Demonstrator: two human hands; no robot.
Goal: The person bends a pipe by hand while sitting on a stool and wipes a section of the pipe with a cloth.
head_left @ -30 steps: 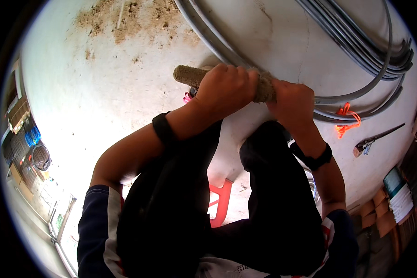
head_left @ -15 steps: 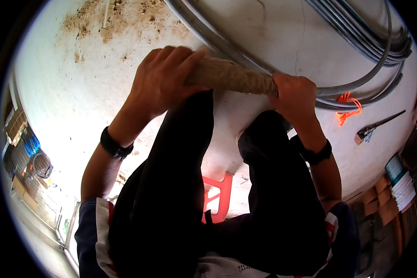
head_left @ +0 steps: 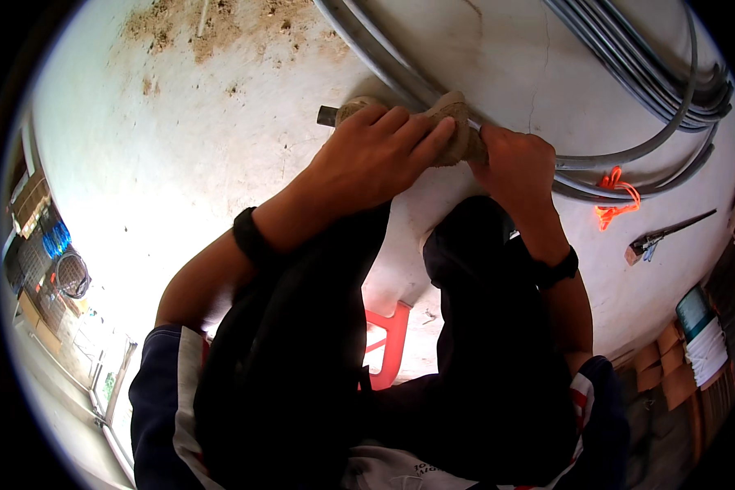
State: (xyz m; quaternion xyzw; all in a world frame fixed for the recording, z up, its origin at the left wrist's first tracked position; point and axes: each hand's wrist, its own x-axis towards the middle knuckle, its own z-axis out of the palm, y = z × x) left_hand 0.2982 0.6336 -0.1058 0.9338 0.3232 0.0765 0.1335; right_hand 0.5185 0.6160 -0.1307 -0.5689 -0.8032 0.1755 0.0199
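Above my knees, a rough brown cloth (head_left: 449,109) is bunched around a dark grey pipe, whose bare end (head_left: 327,116) sticks out on the left. My left hand (head_left: 380,155) is closed over the cloth, its fingers curling across the top. My right hand (head_left: 518,167) grips the right end of the wrapped pipe in a fist, close beside the left. What lies inside the right fist is hidden by its fingers.
Grey pipe coils (head_left: 637,69) lie on the pale floor ahead and right, with an orange cord (head_left: 616,198) tied round them. Right of them lies a long thin tool (head_left: 670,234). A red plastic stool (head_left: 392,343) shows between my legs. Dirt (head_left: 180,28) spots the far floor.
My left hand has slid right along the pipe toward my right hand. The cloth, stretched smooth before, is now bunched up, and the pipe's left end shows. My right hand has barely moved.
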